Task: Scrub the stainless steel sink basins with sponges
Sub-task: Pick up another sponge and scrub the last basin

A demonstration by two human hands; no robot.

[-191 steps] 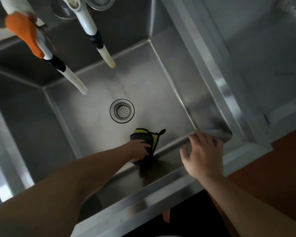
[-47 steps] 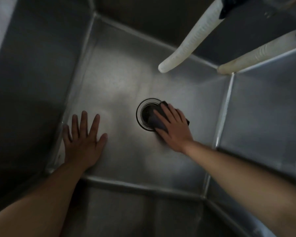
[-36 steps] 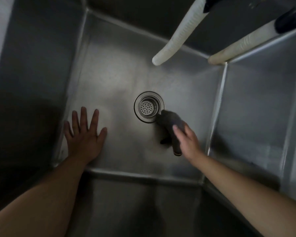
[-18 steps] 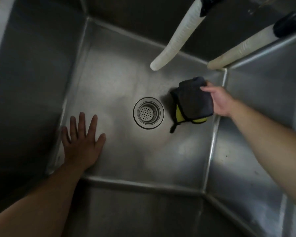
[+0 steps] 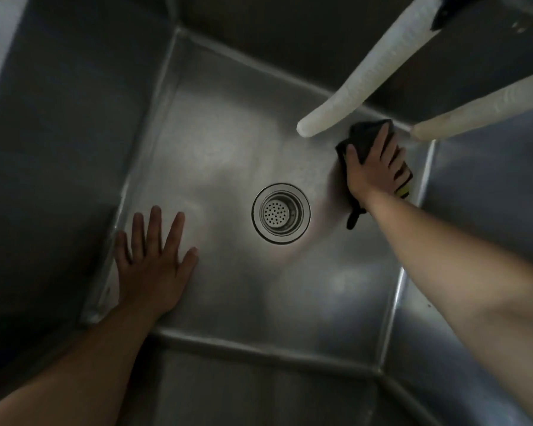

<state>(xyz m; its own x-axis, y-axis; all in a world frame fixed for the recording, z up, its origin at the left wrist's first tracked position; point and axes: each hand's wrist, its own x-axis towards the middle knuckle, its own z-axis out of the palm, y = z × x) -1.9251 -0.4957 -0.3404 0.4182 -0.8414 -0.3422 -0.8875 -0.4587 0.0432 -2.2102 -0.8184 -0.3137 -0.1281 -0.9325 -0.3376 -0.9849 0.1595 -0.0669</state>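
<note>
I look straight down into a deep stainless steel sink basin. My right hand lies flat on a dark grey sponge with a yellow edge and presses it onto the basin floor near the far right corner. Its fingers are spread and straight over the sponge. A dark strap of the sponge sticks out under my wrist. My left hand rests flat on the basin floor at the near left, fingers spread and holding nothing. The round drain strainer lies between the two hands.
Two white hose nozzles hang into the basin from the upper right: one ends just above the sponge, the other lies further right. Steep steel walls close in the basin on all sides.
My right hand, which held the sponge lifted by its edge half a second ago, has laid it flat on the floor in the far right corner. My left hand has stayed put.
</note>
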